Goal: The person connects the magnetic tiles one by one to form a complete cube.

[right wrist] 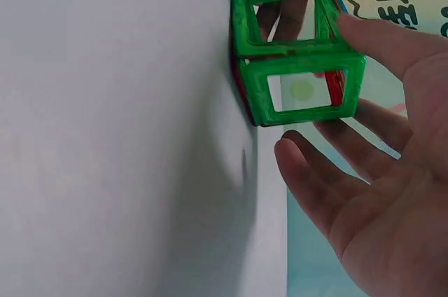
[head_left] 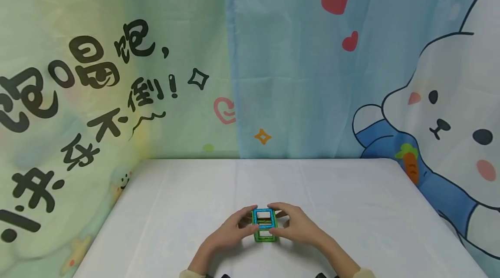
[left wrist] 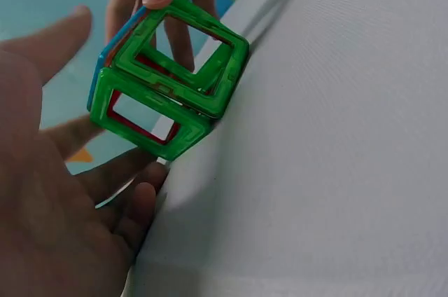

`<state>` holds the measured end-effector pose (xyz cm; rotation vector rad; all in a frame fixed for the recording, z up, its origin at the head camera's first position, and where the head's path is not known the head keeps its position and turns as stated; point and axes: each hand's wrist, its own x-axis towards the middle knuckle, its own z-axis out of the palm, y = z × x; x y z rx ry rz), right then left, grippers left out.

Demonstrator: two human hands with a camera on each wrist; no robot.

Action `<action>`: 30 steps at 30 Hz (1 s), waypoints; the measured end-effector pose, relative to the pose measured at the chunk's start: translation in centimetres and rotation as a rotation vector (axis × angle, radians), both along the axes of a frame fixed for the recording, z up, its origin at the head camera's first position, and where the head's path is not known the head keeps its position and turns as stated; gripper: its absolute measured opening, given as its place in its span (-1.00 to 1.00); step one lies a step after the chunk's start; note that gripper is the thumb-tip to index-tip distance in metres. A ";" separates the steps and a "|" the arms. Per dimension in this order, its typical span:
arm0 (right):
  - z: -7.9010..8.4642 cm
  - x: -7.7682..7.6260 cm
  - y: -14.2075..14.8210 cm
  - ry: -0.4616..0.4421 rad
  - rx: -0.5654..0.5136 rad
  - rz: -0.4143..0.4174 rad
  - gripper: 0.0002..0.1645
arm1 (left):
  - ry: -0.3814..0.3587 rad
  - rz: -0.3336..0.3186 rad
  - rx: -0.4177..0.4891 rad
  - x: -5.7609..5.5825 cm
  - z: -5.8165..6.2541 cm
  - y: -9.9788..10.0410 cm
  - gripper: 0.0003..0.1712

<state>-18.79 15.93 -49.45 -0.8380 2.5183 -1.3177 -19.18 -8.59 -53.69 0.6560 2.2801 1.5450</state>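
Near the middle of the table, a small hollow block of magnetic tiles (head_left: 264,227) is between both hands. Its upper tile is blue; the sides facing the wrist cameras are green frames (left wrist: 185,66) with windows, and red edges show inside. My right hand (head_left: 297,224) pinches it from the right, its thumb (right wrist: 378,38) on an upper corner and fingers behind. Loosely spread around the left side is my left hand (head_left: 230,229). In the left wrist view its thumb (left wrist: 59,38) stands off the blue tile, while its fingers (left wrist: 115,174) lie along the block's lower far side.
A white cloth covers the table (head_left: 175,200). Behind it hangs a printed curtain (head_left: 273,52) with hearts, lettering and a cartoon rabbit. Small dark objects (head_left: 321,275) peek in at the bottom edge of the head view.
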 end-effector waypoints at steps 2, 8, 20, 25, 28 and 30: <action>-0.1 0.1 -0.1 -0.007 -0.035 -0.009 -0.29 | 0.002 -0.006 0.034 0.0 0.0 -0.1 -0.38; -0.3 0.0 -0.2 -0.045 -0.051 -0.029 -0.33 | 0.024 -0.011 0.075 0.0 -0.4 -0.1 -0.43; -1.0 0.1 0.7 -0.210 -0.137 -0.032 -0.20 | -0.045 0.018 0.072 -0.4 0.1 -0.4 -0.47; -1.4 0.3 0.6 -0.209 -0.147 -0.025 -0.25 | -0.063 0.040 0.075 0.1 -0.2 -0.6 -0.48; -1.4 0.4 0.6 -0.206 -0.158 -0.026 -0.28 | -0.056 0.044 0.086 0.2 -0.3 -0.6 -0.46; -1.3 0.4 0.7 -0.200 -0.166 -0.036 -0.28 | -0.051 0.034 0.102 0.2 -0.3 -0.4 -0.46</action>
